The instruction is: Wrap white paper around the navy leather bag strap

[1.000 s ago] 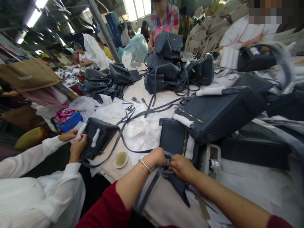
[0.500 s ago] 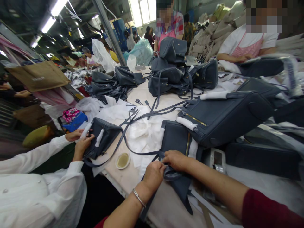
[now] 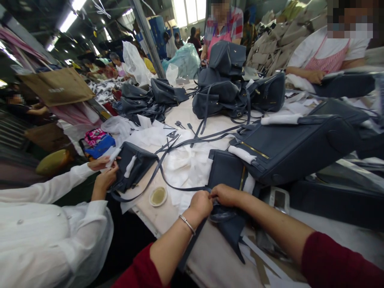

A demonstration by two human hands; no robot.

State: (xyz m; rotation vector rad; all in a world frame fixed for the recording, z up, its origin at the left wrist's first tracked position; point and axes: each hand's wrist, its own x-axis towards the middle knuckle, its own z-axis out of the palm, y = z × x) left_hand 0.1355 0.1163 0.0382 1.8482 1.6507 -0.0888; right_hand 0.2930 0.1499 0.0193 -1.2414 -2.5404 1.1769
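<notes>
In the head view a dark blue handbag (image 3: 225, 170) with a gold zip lies on the table in front of me. My left hand (image 3: 202, 203), a silver bangle on its wrist, is closed at the bag's near side on a dark blue strap (image 3: 186, 188). My right hand (image 3: 225, 195) is closed too, its fingertips meeting the left ones at the strap. Fingers cover the exact spot they pinch. Just under my right hand sits a crumpled, shiny dark wrap (image 3: 222, 214), and a pointed dark blue flap (image 3: 232, 236) spreads below it.
At left, a co-worker's hands (image 3: 108, 172) handle another dark blue bag (image 3: 136, 164). A larger bag (image 3: 303, 148) with wrapped handles lies at right. Beyond stands a bag pile (image 3: 220, 92). A round dish (image 3: 158, 196) sits near the table edge, by white paper (image 3: 186, 168).
My hands have drawn close together, fingertips now touching, and my right hand has shifted slightly up. The whole view has swung a little to the left.
</notes>
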